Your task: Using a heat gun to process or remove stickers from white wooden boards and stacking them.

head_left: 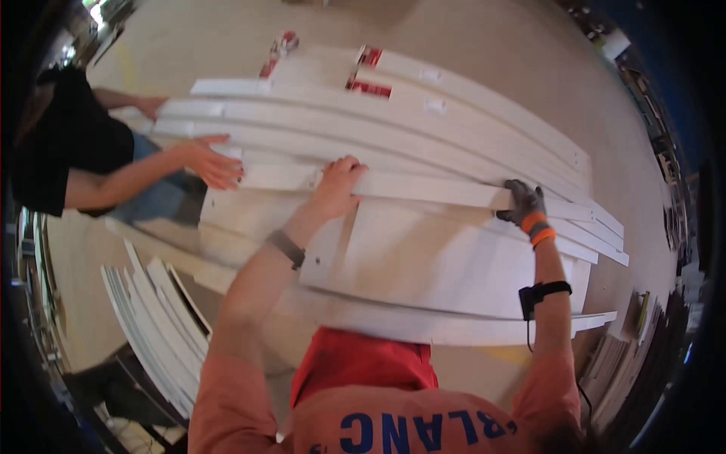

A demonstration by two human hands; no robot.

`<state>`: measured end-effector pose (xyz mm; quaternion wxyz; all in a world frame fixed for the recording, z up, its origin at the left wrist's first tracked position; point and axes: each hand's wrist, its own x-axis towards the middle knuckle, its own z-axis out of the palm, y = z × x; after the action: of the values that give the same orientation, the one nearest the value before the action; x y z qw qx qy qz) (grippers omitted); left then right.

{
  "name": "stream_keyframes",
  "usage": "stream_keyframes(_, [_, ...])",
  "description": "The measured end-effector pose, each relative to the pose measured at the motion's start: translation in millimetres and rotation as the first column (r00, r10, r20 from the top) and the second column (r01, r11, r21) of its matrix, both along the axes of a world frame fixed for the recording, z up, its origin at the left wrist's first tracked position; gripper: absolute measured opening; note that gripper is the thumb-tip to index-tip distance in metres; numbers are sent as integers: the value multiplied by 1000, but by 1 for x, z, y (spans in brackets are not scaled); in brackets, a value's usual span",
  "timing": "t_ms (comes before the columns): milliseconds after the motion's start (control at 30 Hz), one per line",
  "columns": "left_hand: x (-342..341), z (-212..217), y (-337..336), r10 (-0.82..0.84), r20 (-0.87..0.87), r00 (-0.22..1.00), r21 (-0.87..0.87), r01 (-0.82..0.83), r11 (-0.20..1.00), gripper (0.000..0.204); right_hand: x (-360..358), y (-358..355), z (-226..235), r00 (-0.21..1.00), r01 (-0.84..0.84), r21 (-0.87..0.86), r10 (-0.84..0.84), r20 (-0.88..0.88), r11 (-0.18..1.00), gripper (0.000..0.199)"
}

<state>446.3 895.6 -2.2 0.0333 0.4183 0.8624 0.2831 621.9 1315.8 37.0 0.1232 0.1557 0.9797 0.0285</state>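
The plank (435, 190) is white and long and lies crosswise in front of the person, above a white panel (431, 261). The left hand (337, 188) is bare and grips the plank left of its middle, with fingers curled over the far edge. The right hand (523, 204), in a grey glove with an orange cuff (538, 228), is closed on the plank toward its right end.

A dark band (286, 248) encircles the left wrist; a black strap (550, 291) with a small device encircles the right forearm.

Beyond the plank, white strips (302, 115) run side by side, roughly parallel to it. Red tags (370, 86) mark the left ends of the far boards (484, 94). A white rail (469, 330) lies along the near side of the panel, just beyond the red shorts (363, 367). The support beneath the panel is hidden.

A co-worker (76, 144) in a black shirt stands at the left. The co-worker's near hand (214, 162) is open, fingers extended, near the plank's left end; whether it touches cannot be determined. The far hand (151, 106) is beside the strips.

At lower left, a stack (157, 329) of white boards lies low, near the floor (476, 30).
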Motion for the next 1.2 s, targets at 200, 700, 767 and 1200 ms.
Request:
stream_keyframes(200, [75,30,-62,72,45,996,-11,-71,997,60,49,-20,11,962,-250,-65,241,-129,966,67])
stream_keyframes(700, [181,-20,-195,9,200,980,-192,30,981,67,242,-198,-46,988,-87,-280,47,-147,956,77])
stream_keyframes(767, [182,-33,-199,2,152,988,-187,27,982,69,247,-203,-56,988,-59,-317,9,-157,947,80])
stream_keyframes(1200, [136,1,-142,95,97,991,-107,-84,991,71,167,-123,-19,926,8,-217,-89,-366,976,97])
